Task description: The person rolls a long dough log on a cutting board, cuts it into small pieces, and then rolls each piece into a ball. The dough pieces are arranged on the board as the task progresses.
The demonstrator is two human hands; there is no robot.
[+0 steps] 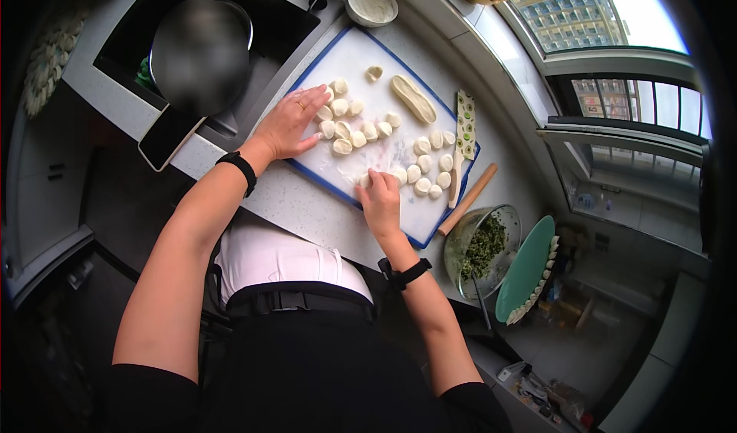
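My left hand (pixel 292 123) rests with fingers apart at the left edge of a white cutting board (pixel 414 220) with a blue rim. Its fingertips touch or partly cover a cluster of small dough pieces (pixel 339 107). Near the board's front edge, my right hand (pixel 381 200) has its thumb and fingers around a small dough piece (pixel 364 179), partly hidden by them. More dough pieces (pixel 424 163) lie to its right. Toward the back are a long dough log (pixel 413 99) and one separate piece (pixel 374 73). Flour dusts the middle of the board.
A patterned knife (pixel 466 125) and wooden rolling pin (pixel 469 200) lie along the right side. Beyond them stand a glass bowl (pixel 511 217) of chopped green filling and a green plate (pixel 524 272) edged with dumplings. A flour bowl (pixel 372 5) and lidded pot (pixel 201 56) are farther back.
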